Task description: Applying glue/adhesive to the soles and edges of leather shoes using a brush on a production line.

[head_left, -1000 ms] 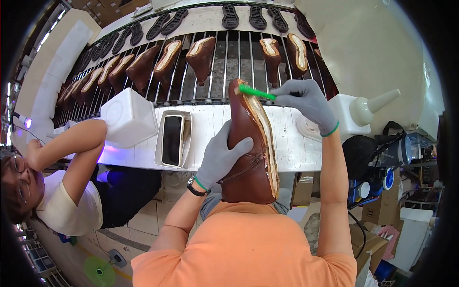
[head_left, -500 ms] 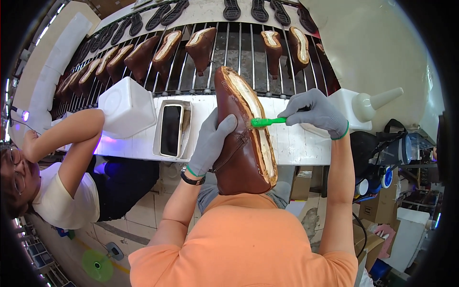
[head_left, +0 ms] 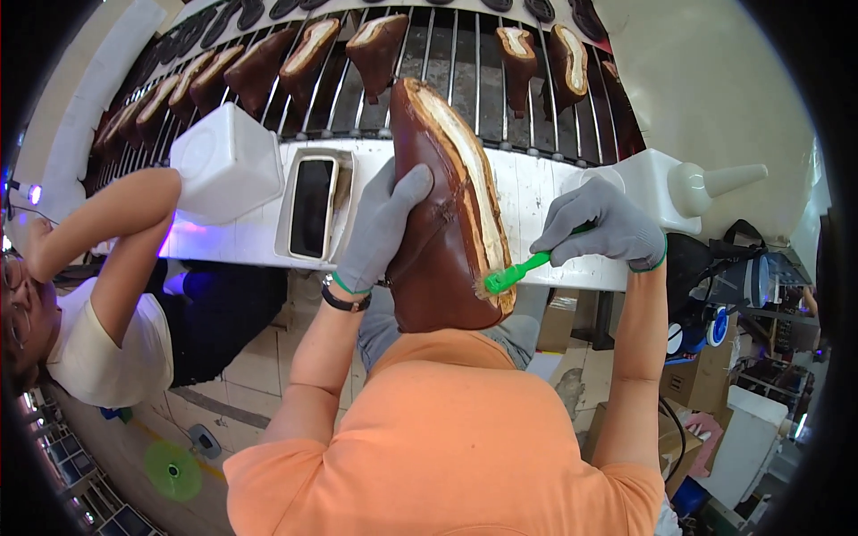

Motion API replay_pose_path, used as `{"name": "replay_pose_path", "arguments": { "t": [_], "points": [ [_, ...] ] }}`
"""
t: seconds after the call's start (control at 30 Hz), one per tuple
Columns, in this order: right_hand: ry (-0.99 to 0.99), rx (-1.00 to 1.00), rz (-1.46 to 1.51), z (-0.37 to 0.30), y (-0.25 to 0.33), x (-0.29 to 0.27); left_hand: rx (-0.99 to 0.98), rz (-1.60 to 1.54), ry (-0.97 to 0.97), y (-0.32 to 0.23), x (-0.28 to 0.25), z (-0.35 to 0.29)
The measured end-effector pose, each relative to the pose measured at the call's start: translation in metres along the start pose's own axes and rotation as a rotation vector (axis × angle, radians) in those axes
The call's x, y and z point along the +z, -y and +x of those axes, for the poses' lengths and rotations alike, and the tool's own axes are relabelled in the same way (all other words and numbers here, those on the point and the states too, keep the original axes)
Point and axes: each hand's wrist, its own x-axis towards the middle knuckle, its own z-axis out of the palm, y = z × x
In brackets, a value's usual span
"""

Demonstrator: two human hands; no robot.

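A brown leather shoe upper [head_left: 429, 259] is held up with its underside turned to the right, showing a pale middle strip inside a tan rim. Gloved in grey, my left hand [head_left: 382, 219] grips its left side, thumb across the leather. My right hand [head_left: 603, 223], in a matching glove, is closed around the handle of a green brush [head_left: 518, 273]. The brush's bristles touch the underside's edge near the lower end of the upper. The far ends of my left fingers are hidden behind the upper.
Several similar uppers [head_left: 310, 46] rest on a rack of metal bars [head_left: 451, 71], with dark soles beyond. On the white ledge [head_left: 536, 192] stand a white container [head_left: 225, 165], a dish with a dark rectangular inside [head_left: 313, 207] and a white spouted bottle [head_left: 666, 188]. A person's bent arm [head_left: 134, 223] is at the left.
The brush has moved down along the underside's edge, from mid-length to the lower end, and its handle now slants. The rack and ledge sit higher in the picture.
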Motion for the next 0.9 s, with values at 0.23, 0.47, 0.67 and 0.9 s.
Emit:
{"name": "replay_pose_path", "arguments": {
  "t": [0.23,0.47,0.67,0.9],
  "points": [
    [0.049,0.027,0.042,0.002,0.004,0.0,-0.117,-0.076,0.022,0.007,-0.003,0.005],
    [0.149,0.028,0.024,0.016,0.01,-0.007,-0.374,-0.202,0.161,0.021,-0.004,0.016],
    [0.21,0.02,0.013,0.03,0.014,-0.011,-0.643,-0.378,0.285,0.033,0.004,0.016],
    [0.23,0.012,0.071,0.042,0.014,-0.015,-0.557,-0.351,0.463,0.044,0.022,0.001]
  ]
}}
